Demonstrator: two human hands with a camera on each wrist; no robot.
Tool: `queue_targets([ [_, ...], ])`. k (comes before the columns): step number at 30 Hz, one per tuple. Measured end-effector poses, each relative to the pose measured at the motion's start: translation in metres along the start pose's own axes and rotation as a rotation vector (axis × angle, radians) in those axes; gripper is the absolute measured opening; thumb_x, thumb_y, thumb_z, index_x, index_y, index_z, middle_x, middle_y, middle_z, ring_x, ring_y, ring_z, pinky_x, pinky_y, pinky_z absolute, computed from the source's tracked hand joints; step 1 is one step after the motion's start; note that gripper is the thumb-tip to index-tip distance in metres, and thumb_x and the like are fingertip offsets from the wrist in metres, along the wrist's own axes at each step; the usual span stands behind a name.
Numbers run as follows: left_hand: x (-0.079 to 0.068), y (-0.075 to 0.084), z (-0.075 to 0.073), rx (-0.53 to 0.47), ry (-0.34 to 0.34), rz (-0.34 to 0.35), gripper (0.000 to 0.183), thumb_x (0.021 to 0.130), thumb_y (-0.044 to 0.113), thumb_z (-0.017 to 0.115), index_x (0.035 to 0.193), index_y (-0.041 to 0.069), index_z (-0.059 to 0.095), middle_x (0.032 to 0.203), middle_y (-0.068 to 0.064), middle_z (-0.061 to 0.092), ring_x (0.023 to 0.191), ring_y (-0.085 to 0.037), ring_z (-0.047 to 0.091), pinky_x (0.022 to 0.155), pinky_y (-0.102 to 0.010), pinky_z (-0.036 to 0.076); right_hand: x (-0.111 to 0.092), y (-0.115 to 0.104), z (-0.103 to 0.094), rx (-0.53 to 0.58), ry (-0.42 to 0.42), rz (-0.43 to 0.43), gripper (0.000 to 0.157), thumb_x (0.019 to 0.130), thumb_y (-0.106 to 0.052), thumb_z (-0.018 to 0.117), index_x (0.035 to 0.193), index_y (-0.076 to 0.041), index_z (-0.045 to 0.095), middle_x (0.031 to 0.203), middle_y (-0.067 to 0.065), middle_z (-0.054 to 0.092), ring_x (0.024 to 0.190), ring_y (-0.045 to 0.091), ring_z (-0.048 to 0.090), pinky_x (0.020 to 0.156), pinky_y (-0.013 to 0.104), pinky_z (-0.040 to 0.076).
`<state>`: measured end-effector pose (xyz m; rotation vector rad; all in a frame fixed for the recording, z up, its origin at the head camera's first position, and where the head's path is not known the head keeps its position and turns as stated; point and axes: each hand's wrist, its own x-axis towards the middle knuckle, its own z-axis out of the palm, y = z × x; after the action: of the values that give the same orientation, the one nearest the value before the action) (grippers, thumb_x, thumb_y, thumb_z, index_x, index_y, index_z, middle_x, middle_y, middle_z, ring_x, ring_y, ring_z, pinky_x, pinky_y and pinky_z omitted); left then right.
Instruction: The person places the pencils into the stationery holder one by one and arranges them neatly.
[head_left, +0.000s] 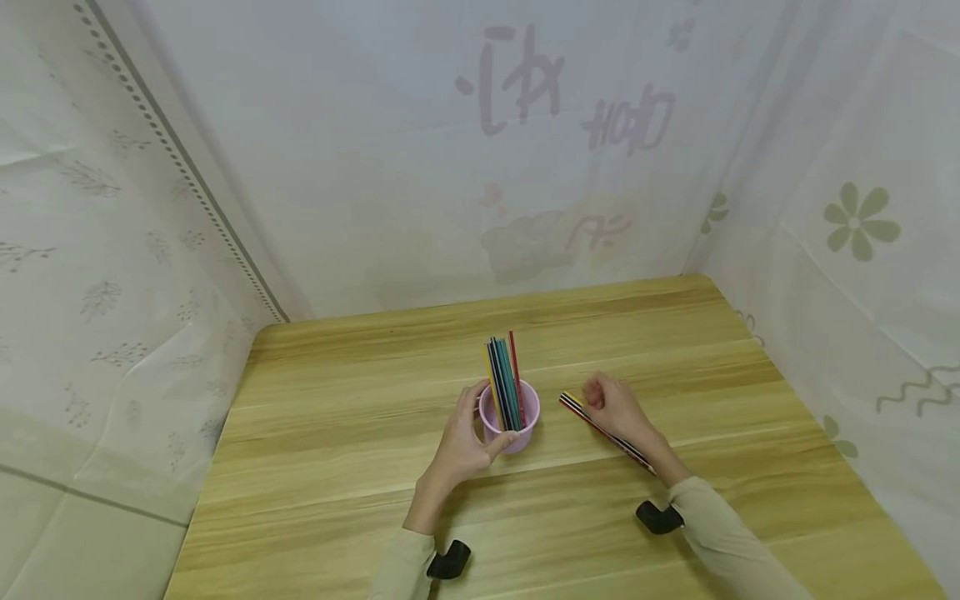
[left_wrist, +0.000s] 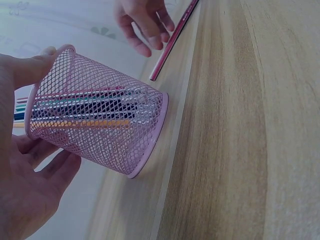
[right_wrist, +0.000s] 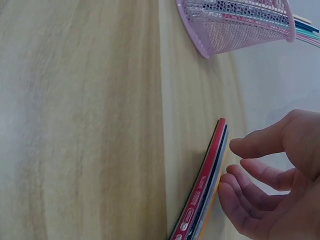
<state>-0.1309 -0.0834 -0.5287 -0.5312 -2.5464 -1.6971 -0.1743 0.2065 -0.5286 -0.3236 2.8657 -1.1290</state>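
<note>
My left hand holds a pink mesh pencil cup near its rim, thumb on one side and fingers on the other. Several pencils stand in the cup, with yellow, dark, teal and red barrels, leaning toward the far side. To the cup's right, a small bunch of pencils lies on the table, red, dark and yellow. Beside that bunch is my right hand, its fingers loosely bent with nothing between them. A slim gap shows between the thumb and the red pencil.
The wood-grain table has rounded far corners. Pale printed curtains hang behind it and at both sides. A black wrist mount sits on my left sleeve and another black mount on the right one.
</note>
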Motion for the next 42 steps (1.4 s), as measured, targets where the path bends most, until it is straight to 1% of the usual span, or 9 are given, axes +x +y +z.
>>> queue_targets([
  [2, 0.000, -0.001, 0.000, 0.006, 0.000, 0.002, 0.089, 0.078, 0.022, 0.087, 0.152, 0.009, 0.038, 0.134, -0.011, 0.052, 0.128, -0.027, 0.055, 0.108, -0.045, 0.052, -0.002, 0.001, 0.000, -0.017, -0.010, 0.003, 0.021, 0.082, 0.001, 0.072, 0.100, 0.006, 0.063, 0.085, 0.014, 0.067, 0.078, 0.022, 0.063, 0.067, 0.029, 0.052],
  [7, 0.001, -0.001, 0.000, 0.016, -0.004, 0.006, 0.089, 0.079, 0.023, 0.087, 0.151, 0.009, 0.038, 0.134, -0.011, 0.052, 0.129, -0.027, 0.055, 0.108, -0.045, 0.052, -0.003, 0.003, 0.000, -0.045, -0.042, 0.051, 0.022, 0.080, -0.001, 0.074, 0.100, 0.004, 0.065, 0.085, 0.012, 0.068, 0.078, 0.022, 0.064, 0.067, 0.032, 0.053],
  [15, 0.001, -0.001, 0.001, -0.003, 0.001, 0.005, 0.089, 0.079, 0.023, 0.087, 0.151, 0.009, 0.038, 0.133, -0.011, 0.053, 0.128, -0.028, 0.056, 0.108, -0.048, 0.052, -0.002, 0.003, 0.000, -0.048, -0.094, 0.119, 0.015, 0.081, -0.001, 0.071, 0.096, 0.001, 0.068, 0.080, 0.007, 0.067, 0.071, 0.016, 0.060, 0.063, 0.028, 0.050],
  [21, 0.001, 0.000, 0.001, -0.001, -0.001, 0.004, 0.089, 0.079, 0.023, 0.087, 0.152, 0.009, 0.037, 0.134, -0.011, 0.053, 0.128, -0.028, 0.056, 0.108, -0.047, 0.052, -0.002, 0.003, -0.002, -0.059, -0.130, 0.122, 0.011, 0.084, -0.001, 0.067, 0.095, 0.000, 0.068, 0.082, 0.006, 0.066, 0.072, 0.015, 0.058, 0.063, 0.028, 0.049],
  [26, 0.000, -0.001, 0.001, 0.010, 0.000, 0.004, 0.090, 0.080, 0.024, 0.087, 0.152, 0.009, 0.037, 0.135, -0.010, 0.053, 0.127, -0.028, 0.056, 0.107, -0.046, 0.052, -0.002, -0.002, -0.006, -0.073, -0.094, 0.066, 0.010, 0.087, 0.001, 0.062, 0.097, 0.001, 0.065, 0.080, 0.005, 0.063, 0.070, 0.014, 0.054, 0.061, 0.025, 0.045],
  [31, -0.001, 0.000, 0.001, 0.011, 0.000, -0.005, 0.090, 0.080, 0.026, 0.087, 0.152, 0.009, 0.037, 0.137, -0.009, 0.053, 0.127, -0.026, 0.056, 0.107, -0.044, 0.053, 0.000, -0.016, -0.018, -0.006, -0.067, 0.032, 0.010, 0.090, 0.002, 0.058, 0.100, 0.001, 0.062, 0.081, 0.005, 0.059, 0.071, 0.014, 0.051, 0.058, 0.021, 0.042],
  [33, -0.001, 0.000, 0.001, 0.006, 0.000, -0.012, 0.090, 0.079, 0.026, 0.087, 0.152, 0.010, 0.037, 0.138, -0.008, 0.053, 0.128, -0.025, 0.056, 0.107, -0.043, 0.053, 0.002, -0.024, -0.023, 0.013, -0.047, 0.012, 0.010, 0.090, 0.002, 0.059, 0.099, 0.001, 0.062, 0.082, 0.006, 0.060, 0.072, 0.014, 0.052, 0.059, 0.020, 0.043],
  [38, -0.001, 0.000, 0.001, -0.008, 0.005, -0.023, 0.090, 0.079, 0.026, 0.087, 0.152, 0.010, 0.037, 0.141, -0.009, 0.053, 0.129, -0.026, 0.056, 0.108, -0.044, 0.052, 0.005, -0.041, -0.034, 0.015, 0.038, -0.071, 0.010, 0.089, 0.005, 0.063, 0.098, 0.002, 0.062, 0.084, 0.009, 0.063, 0.075, 0.016, 0.058, 0.064, 0.020, 0.050],
  [42, -0.001, 0.000, 0.000, -0.016, 0.011, -0.022, 0.089, 0.079, 0.027, 0.088, 0.150, 0.009, 0.038, 0.141, -0.010, 0.053, 0.128, -0.028, 0.056, 0.108, -0.046, 0.052, 0.006, -0.057, -0.040, 0.034, 0.084, -0.095, 0.012, 0.091, 0.003, 0.065, 0.103, 0.003, 0.063, 0.089, 0.012, 0.067, 0.079, 0.019, 0.063, 0.069, 0.024, 0.055],
])
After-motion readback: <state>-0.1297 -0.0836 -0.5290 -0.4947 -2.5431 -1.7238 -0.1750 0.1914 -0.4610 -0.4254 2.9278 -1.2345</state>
